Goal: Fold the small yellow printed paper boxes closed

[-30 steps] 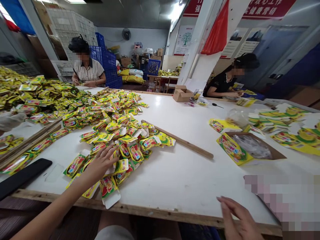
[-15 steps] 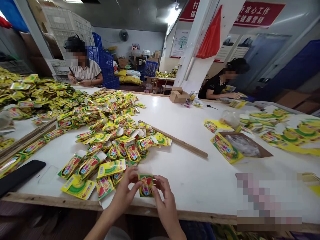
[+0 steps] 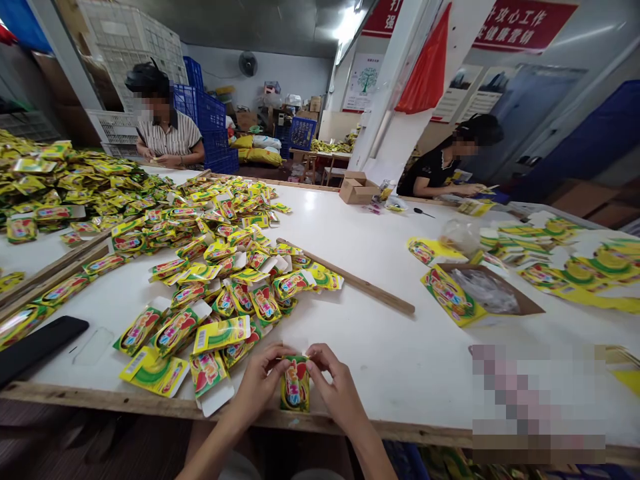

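Upright near the front edge of the table stands a small yellow-green carton (image 3: 295,387) with a printed fruit design. My left hand (image 3: 264,375) is closed on its upper left side, thumb in front. At the upper right corner, my right hand (image 3: 334,379) pinches the same carton, with fingers behind and thumb at the front. The carton's top edge lies between both sets of fingers, which partly cover it. Left of my hands, a heap of like cartons (image 3: 220,333) spreads across the table, several with white flaps sticking out.
A wooden stick (image 3: 360,283) lies across the white table (image 3: 370,360). To the right are an opened display box (image 3: 450,300) with clear plastic inside and flat printed sheets (image 3: 590,267). A dark phone (image 3: 45,343) rests at the left. Two people sit across the table.
The carton's pale top flap, upright before, is now folded down. Both hands have moved to its top corners, and the carton sits slightly lower and nearer me.
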{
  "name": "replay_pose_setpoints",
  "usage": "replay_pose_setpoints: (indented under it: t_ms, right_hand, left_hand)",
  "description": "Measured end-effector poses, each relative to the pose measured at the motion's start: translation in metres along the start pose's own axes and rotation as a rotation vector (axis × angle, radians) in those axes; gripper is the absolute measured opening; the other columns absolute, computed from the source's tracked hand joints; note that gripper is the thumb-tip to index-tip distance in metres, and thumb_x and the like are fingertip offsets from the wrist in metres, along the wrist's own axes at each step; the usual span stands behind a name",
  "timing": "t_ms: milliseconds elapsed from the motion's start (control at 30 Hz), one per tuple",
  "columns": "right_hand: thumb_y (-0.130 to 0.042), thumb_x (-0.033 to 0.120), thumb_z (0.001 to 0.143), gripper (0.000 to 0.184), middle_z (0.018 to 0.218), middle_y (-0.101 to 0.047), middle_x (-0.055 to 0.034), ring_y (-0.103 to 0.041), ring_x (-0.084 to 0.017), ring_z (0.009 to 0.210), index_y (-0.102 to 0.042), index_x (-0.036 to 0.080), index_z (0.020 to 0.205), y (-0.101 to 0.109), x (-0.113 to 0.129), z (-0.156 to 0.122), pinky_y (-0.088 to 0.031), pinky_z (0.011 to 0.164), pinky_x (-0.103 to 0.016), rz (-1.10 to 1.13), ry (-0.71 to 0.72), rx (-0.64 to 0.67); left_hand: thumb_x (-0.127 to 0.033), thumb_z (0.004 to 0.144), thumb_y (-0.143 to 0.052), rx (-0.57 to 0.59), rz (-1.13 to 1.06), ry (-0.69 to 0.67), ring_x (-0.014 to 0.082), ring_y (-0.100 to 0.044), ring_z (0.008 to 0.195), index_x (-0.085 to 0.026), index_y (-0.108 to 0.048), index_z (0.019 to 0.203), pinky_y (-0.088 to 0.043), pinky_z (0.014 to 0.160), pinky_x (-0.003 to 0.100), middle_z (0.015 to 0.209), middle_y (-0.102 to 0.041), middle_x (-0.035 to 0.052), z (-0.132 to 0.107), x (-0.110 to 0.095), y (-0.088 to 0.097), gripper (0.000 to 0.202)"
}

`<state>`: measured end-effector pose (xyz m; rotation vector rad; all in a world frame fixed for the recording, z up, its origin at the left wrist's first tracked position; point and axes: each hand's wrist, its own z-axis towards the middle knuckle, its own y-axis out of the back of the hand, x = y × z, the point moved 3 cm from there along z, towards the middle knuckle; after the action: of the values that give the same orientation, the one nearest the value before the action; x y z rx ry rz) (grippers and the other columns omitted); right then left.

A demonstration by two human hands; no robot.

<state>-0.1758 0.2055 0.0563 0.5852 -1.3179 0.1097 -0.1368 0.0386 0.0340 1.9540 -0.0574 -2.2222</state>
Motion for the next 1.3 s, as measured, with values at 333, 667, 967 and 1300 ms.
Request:
replay_pose_setpoints:
  t_ms: [333,667,967,1300]
  right_hand:
    - [-0.056,0.035,0.088,0.020,0.083,-0.065,-0.0021,-0.063,-0.016,0.076,-0.057,0.020,0.101,-0.007,-0.018,0.005,-0.051,0.071,-0.025,0.134,0.002,-0.189]
    - [-0.057,0.036,0.088,0.020,0.088,-0.069,-0.0053,-0.064,-0.019,0.084,-0.067,0.018,0.089,-0.010,-0.003,0.002,-0.050,0.077,-0.027,0.051,0.012,-0.153]
    - [-0.058,0.045,0.086,0.028,0.074,-0.066,-0.0031,-0.060,-0.018,0.070,-0.064,0.018,0.080,-0.010,-0.003,0.011,-0.049,0.066,-0.025,0.062,-0.076,-0.178]
    - [-0.057,0.042,0.087,0.026,0.086,-0.070,-0.0063,-0.067,-0.021,0.082,-0.068,0.019,0.088,-0.012,-0.009,-0.007,-0.054,0.074,-0.028,0.113,-0.027,-0.186]
  left_hand:
    - [-0.029,0.085,-0.061,-0.036,-0.211,0.034,0.0205,-0.066,0.092,-0.020,-0.057,0.116,-0.051,0.086,0.034,0.101,-0.069,0.0085,0.005,0.005,-0.013,0.032]
    - [-0.029,0.086,-0.057,-0.048,0.006,0.014,0.0213,-0.066,0.090,-0.018,-0.069,0.092,-0.050,0.082,0.031,0.094,-0.071,0.0071,0.001,-0.016,-0.009,0.017]
    - [-0.032,0.082,-0.062,-0.094,-0.060,0.114,0.0168,-0.061,0.068,-0.014,-0.069,0.084,-0.049,0.065,0.026,0.075,-0.068,0.0040,0.013,-0.010,-0.008,0.019]
    - [-0.030,0.089,-0.055,-0.031,0.165,-0.063,0.0238,-0.062,0.108,-0.022,-0.070,0.104,-0.048,0.095,0.037,0.110,-0.069,0.0099,-0.007,-0.014,-0.001,0.022]
